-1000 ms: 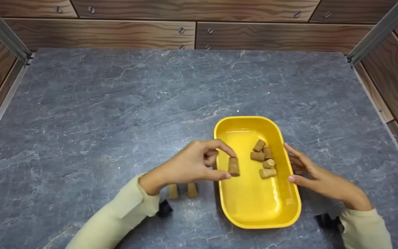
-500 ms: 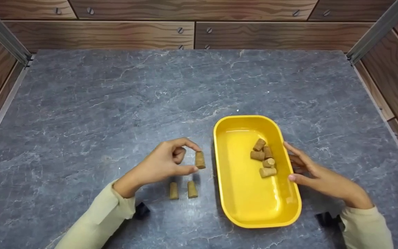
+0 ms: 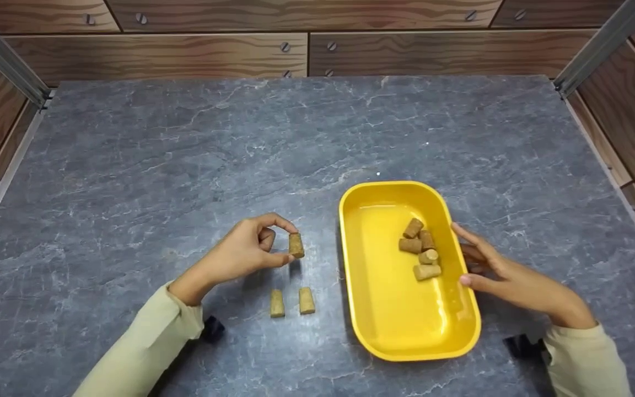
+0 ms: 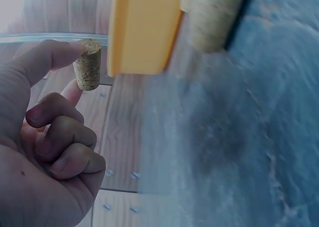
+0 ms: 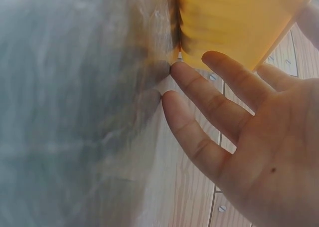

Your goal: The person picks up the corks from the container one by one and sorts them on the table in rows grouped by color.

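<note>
Between thumb and index finger, my left hand (image 3: pixel 240 248) pinches a small tapered cork (image 3: pixel 296 245) above the table, left of the yellow tub. In the left wrist view that cork (image 4: pixel 88 65) is held by its two ends, the other fingers curled into the palm. Two more corks, a left one (image 3: pixel 277 303) and a right one (image 3: pixel 306 300), lie side by side on the table just below. My right hand (image 3: pixel 507 278) rests against the right wall of the yellow tub (image 3: pixel 353 298). Its fingers (image 5: pixel 214 102) are extended in the right wrist view, fingertips at the table surface.
Several corks (image 3: pixel 426 272) lie in a cluster in the right half of the tub. The table (image 3: pixel 185 154) has a grey marbled top. Wood-patterned panels (image 3: pixel 174 55) stand along its back and sides, with metal posts (image 3: pixel 598 52) at the far corners.
My left hand has carried the cork from over the tub leftward, out past its rim, to above the two corks on the table. The right hand stays at the tub.
</note>
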A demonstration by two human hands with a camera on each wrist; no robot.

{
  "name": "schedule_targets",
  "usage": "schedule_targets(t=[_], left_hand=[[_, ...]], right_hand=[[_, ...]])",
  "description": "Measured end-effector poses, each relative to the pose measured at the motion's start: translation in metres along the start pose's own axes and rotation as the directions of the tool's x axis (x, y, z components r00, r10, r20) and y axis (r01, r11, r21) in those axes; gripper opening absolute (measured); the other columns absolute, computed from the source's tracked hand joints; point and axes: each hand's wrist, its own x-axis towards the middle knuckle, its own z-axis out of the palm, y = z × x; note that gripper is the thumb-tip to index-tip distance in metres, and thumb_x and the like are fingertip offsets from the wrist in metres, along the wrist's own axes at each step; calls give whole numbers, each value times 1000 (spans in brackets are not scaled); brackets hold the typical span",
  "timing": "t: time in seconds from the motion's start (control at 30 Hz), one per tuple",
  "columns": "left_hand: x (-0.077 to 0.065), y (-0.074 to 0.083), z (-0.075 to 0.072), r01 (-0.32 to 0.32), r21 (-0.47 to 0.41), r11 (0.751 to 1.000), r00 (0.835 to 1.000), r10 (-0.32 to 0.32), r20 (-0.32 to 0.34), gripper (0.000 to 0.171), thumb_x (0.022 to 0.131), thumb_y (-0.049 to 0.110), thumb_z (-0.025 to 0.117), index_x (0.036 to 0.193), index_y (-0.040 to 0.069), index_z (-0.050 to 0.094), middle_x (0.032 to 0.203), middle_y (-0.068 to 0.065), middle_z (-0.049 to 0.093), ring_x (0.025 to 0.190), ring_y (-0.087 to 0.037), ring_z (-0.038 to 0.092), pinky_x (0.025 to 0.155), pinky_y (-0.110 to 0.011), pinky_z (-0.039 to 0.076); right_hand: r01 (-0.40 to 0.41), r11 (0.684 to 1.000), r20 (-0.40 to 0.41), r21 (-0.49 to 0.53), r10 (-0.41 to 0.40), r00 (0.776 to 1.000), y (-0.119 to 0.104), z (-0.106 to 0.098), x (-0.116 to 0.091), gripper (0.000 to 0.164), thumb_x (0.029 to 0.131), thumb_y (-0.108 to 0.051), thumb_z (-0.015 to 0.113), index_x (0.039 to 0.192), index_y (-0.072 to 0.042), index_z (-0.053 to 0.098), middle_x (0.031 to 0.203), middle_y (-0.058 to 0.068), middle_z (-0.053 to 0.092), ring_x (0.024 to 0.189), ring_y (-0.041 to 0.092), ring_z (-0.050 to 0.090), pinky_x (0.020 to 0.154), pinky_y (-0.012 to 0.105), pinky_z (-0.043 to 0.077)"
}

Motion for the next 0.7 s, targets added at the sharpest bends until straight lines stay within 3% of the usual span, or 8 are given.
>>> schedule_targets(t=[0.4,0.7], left_hand=[[17,-14,3,102,48,994,995,-102,8,39,78,9,76,115,12,62,53,6,36,45,-7,30,49,-22,32],[28,-19,8,122,65,990,992,-124,26,38,77,7,77,112,8,62,52,6,37,45,-7,29,48,-22,30]], right_hand=[[3,999,-9,-36,-3,1000,1,0,0,76,101,-11,47,156,-22,-4,151,35,24,119,-8,49,94,16,44],[-11,1000,-8,-25,11,1000,1,0,0,76,101,-12,47,156,-23,-4,151,36,23,119,-10,48,94,16,44]])
